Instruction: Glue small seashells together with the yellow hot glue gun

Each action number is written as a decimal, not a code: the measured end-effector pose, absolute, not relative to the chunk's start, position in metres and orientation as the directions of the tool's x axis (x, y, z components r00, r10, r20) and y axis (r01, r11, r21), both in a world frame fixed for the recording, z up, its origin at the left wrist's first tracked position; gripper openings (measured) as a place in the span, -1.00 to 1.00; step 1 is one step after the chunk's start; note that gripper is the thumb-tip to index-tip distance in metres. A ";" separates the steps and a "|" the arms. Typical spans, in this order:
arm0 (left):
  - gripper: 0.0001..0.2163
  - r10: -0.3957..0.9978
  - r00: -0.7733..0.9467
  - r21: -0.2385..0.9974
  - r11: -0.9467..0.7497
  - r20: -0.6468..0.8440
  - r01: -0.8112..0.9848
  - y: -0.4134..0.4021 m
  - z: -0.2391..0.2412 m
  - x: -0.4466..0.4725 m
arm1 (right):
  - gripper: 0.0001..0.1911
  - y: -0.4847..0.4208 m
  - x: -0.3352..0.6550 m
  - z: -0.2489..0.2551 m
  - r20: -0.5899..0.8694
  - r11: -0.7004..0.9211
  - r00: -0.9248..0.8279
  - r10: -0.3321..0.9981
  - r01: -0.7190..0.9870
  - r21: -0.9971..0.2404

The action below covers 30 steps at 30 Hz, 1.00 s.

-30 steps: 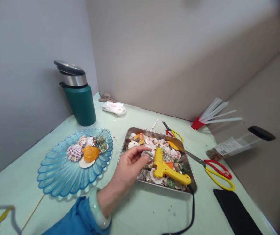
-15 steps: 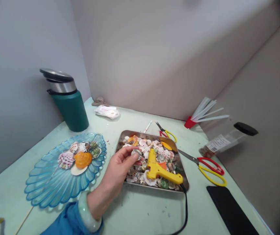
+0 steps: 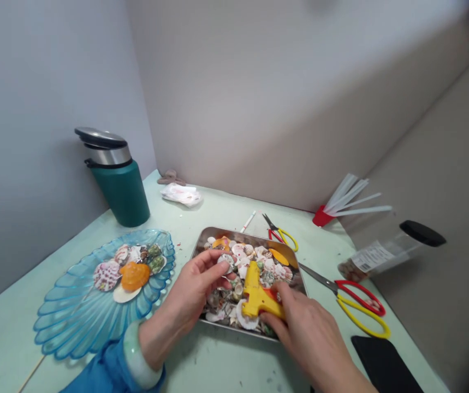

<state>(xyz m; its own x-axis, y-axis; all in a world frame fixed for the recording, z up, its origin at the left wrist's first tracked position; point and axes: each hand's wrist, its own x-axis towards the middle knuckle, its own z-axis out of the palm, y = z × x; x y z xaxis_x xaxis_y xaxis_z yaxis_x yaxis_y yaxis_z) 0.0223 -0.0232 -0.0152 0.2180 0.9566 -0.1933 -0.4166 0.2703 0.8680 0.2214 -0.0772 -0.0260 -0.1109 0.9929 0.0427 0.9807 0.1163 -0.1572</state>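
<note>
My left hand (image 3: pixel 195 292) pinches a small pale shell (image 3: pixel 226 262) between thumb and fingers, just above the left part of a metal tray (image 3: pixel 202 244) filled with several mixed seashells. My right hand (image 3: pixel 306 333) lies over the tray's near right corner with its fingers closed round the handle of a yellow glue gun (image 3: pixel 256 292) that rests on the shells. A blue glass shell-shaped plate (image 3: pixel 70 316) to the left carries several shells, among them an orange one (image 3: pixel 135 275) and a pink-speckled one (image 3: pixel 105 274).
A green flask (image 3: pixel 117 180) stands at the back left. Red-and-yellow scissors (image 3: pixel 351 303) lie right of the tray, smaller snips (image 3: pixel 280 233) behind it. A red cup of glue sticks (image 3: pixel 340 202), a tipped clear jar (image 3: pixel 385 251), a black phone (image 3: pixel 385 363) and a white wrapper (image 3: pixel 180 194) lie around.
My right hand has come into view and closed on the glue gun's handle. My left hand has stayed over the tray with the shell pinched, and the view has shifted slightly.
</note>
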 end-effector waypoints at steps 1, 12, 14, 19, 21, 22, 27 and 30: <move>-0.75 0.954 0.225 0.870 0.278 -0.199 -0.408 -0.022 -0.016 0.022 | -0.84 -0.077 0.224 -0.028 0.042 0.135 -0.128 0.991 0.965 -0.226; -0.72 0.936 0.208 0.892 0.338 -0.285 -0.298 -0.020 -0.026 0.021 | -0.56 -0.078 0.235 -0.030 -0.113 -0.114 -0.008 0.994 -0.035 -0.993; -0.71 0.932 0.212 0.890 0.349 -0.295 -0.294 -0.019 -0.027 0.020 | -0.55 -0.081 0.231 -0.032 -0.157 -0.157 0.021 0.987 0.007 -0.988; -0.67 0.928 0.183 0.888 0.366 -0.325 -0.278 -0.018 -0.026 0.020 | -0.62 -0.081 0.224 -0.026 -0.160 -0.152 -0.050 0.986 0.136 -0.979; -0.67 0.932 0.171 0.892 0.358 -0.321 -0.275 -0.018 -0.027 0.021 | -0.63 -0.080 0.222 -0.023 -0.154 -0.144 -0.047 0.987 0.168 -0.975; -0.66 0.935 0.165 0.896 0.350 -0.314 -0.275 -0.018 -0.027 0.021 | -0.62 -0.080 0.222 -0.022 -0.153 -0.142 -0.044 0.987 0.182 -0.973; -0.66 0.948 0.137 0.908 0.314 -0.286 -0.276 -0.018 -0.028 0.023 | -0.65 -0.080 0.225 -0.020 -0.110 -0.091 -0.078 0.991 0.221 -0.971; -0.66 0.945 0.126 0.905 0.324 -0.300 -0.275 -0.018 -0.028 0.024 | -0.69 -0.081 0.226 -0.020 -0.102 -0.078 -0.095 0.990 0.223 -0.972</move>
<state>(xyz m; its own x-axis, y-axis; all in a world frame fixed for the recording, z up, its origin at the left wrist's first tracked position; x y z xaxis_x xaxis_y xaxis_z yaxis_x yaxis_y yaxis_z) 0.0244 -0.0179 -0.0275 0.1260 0.9455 -0.3004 -0.2753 0.3242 0.9050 0.2257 -0.0810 -0.0203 -0.0952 0.9902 -0.1018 0.2234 -0.0784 -0.9716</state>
